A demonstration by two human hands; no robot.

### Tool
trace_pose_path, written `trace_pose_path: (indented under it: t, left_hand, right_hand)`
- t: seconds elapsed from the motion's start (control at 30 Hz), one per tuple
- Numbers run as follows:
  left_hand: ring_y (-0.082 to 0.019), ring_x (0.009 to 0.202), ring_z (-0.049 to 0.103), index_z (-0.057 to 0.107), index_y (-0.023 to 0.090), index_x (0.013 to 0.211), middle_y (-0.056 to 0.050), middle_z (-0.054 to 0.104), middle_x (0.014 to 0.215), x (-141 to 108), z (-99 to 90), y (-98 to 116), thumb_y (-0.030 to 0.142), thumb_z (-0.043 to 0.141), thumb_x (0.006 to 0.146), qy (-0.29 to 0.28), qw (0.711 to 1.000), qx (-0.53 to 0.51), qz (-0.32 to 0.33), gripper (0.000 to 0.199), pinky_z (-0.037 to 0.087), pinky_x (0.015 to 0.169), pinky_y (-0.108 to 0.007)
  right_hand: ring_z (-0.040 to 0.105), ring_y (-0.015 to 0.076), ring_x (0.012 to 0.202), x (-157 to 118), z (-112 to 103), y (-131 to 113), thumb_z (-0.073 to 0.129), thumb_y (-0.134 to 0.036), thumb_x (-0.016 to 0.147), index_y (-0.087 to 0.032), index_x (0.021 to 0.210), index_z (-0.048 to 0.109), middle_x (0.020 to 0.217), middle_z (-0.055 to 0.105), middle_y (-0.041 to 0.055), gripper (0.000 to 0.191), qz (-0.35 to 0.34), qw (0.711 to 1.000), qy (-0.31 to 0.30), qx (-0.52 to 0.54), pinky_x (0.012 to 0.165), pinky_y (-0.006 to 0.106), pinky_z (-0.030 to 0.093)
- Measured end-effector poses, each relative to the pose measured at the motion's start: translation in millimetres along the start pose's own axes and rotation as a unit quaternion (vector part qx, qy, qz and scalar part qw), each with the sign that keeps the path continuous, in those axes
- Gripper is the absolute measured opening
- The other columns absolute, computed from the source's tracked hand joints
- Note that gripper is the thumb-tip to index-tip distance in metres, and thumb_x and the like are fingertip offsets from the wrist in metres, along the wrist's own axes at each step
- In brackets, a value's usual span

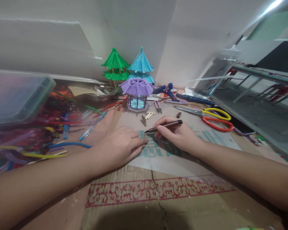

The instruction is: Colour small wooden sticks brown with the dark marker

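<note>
Between right fingers, marker; sticks beyond

A pale wall rose at the far side; at far right, a bright strip of light shone above a grey table; red seating stood beneath it on the grey floor.

Left arm bare, in from 8 o'clock; left hand back up, fingers bent, tips toward 3 o'clock. Right arm bare, in from 4 o'clock; right hand toward 10 o'clock, thumb and forefinger in writing pinch. Hands near, not touching.
</note>
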State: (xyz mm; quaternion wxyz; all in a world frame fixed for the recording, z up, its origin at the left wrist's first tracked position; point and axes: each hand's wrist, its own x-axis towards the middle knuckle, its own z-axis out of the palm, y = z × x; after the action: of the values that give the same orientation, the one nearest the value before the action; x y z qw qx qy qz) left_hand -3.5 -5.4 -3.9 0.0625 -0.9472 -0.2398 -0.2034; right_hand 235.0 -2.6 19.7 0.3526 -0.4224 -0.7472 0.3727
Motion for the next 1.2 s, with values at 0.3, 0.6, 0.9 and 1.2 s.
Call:
trace_pose_path:
  t: [0.3,0.6,0.9,1.2]
  left_hand:
    - [-0.023,0.072,0.063,0.074,0.017,0.106,-0.005,0.069,0.076,0.5,0.0,-0.4,0.023,0.052,0.1,0.013,1.0,-0.003,0.004,0.024,0.045,0.064,-0.035]
    - [-0.024,0.072,0.064,0.073,0.017,0.108,-0.005,0.069,0.077,-0.4,0.4,-0.1,0.023,0.053,0.1,0.01,1.0,-0.001,0.003,0.023,0.045,0.064,-0.035]
    - [-0.024,0.072,0.064,0.074,0.017,0.107,-0.005,0.068,0.076,0.9,0.1,-0.5,0.023,0.052,0.1,0.011,1.0,-0.002,0.002,0.024,0.045,0.064,-0.036]
    - [-0.024,0.073,0.064,0.073,0.017,0.108,-0.005,0.069,0.078,0.2,0.9,-0.7,0.024,0.051,0.101,0.009,1.0,-0.008,0.001,0.024,0.045,0.065,-0.036]
  right_hand:
    - [0.068,0.0147,0.067,-3.0,-1.1,2.5,0.057,-0.03,0.096,-0.017,0.093,0.062,0.074,0.069,0.0026,0.015,-0.019,1.0,-0.013,-0.007,0.065,0.028,0.055]
    - [0.069,0.0149,0.068,1.2,-1.3,4.3,0.057,-0.028,0.096,-0.018,0.092,0.062,0.074,0.069,0.002,0.012,-0.03,0.999,0.007,-0.014,0.064,0.027,0.055]
    - [0.068,0.0149,0.067,0.3,-1.1,3.5,0.057,-0.029,0.095,-0.018,0.091,0.062,0.073,0.069,0.0025,0.014,-0.021,1.0,0.007,-0.008,0.064,0.028,0.055]
    - [0.068,0.0161,0.067,0.1,-0.8,2.5,0.057,-0.032,0.095,-0.018,0.092,0.062,0.073,0.07,0.0032,0.015,-0.013,1.0,-0.008,-0.002,0.065,0.029,0.055]
